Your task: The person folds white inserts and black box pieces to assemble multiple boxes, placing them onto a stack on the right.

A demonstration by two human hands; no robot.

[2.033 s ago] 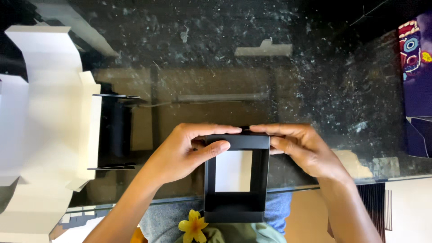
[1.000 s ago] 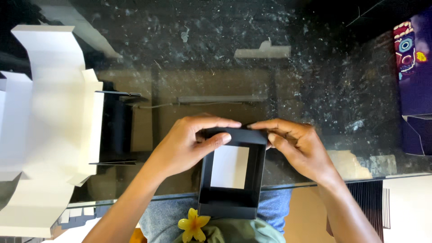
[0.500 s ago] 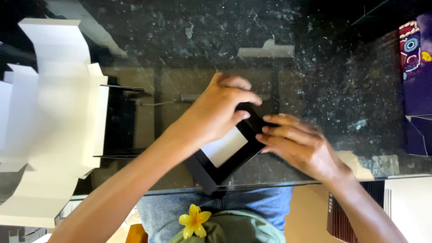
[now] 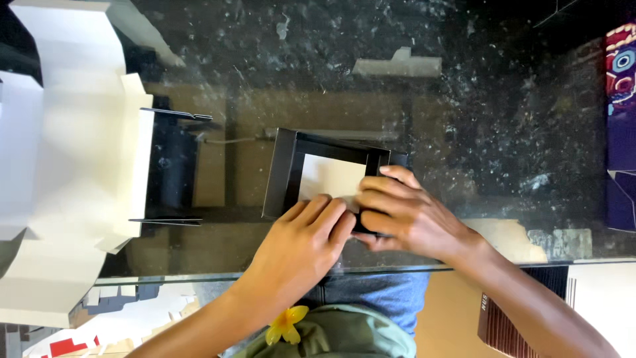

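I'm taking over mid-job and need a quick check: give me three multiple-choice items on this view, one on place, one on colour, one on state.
1. Where does the black frame lie?
A. on the glass table
B. on the lap
C. on the white cardboard

2. What colour is the panel inside the frame?
A. red
B. cream
C. blue

3. What are the hands doing?
A. resting apart
B. both pressing on the frame
C. lifting the cardboard

A: it lies flat on the glass.
B: pale cream shows.
B: left hand and right hand lie on it.
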